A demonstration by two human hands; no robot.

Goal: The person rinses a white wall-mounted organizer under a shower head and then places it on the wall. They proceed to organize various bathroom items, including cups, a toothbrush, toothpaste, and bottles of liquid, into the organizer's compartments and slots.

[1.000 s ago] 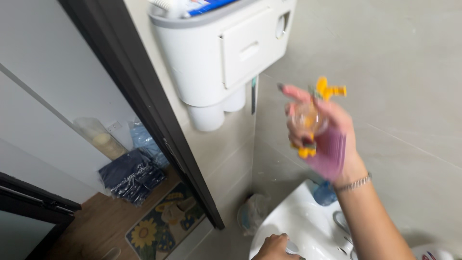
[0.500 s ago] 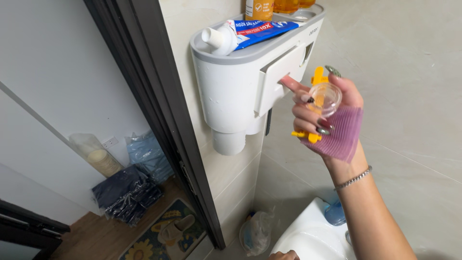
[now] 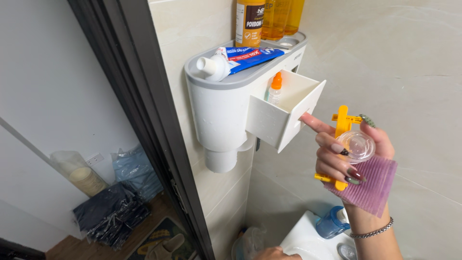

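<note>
We stand at a beige tiled wall [image 3: 394, 62] beside a dark door frame [image 3: 144, 125], with a white sink [image 3: 313, 238] below. A white plastic organiser [image 3: 216, 110] hangs on the wall; its drawer [image 3: 288, 113] is pulled out and holds a small dropper bottle with an orange cap [image 3: 275, 89]. On its grey top lie a toothpaste tube [image 3: 236, 58] and amber bottles [image 3: 269, 19]. Our right hand [image 3: 349, 161] is curled round a clear round lid [image 3: 356, 146], a yellow plastic piece [image 3: 340, 144] and a ribbed purple cloth [image 3: 373, 185], the forefinger stretched out to touch the drawer front. Our left hand [image 3: 272, 253] shows only at the bottom edge by the sink; we cannot tell its grip.
</note>
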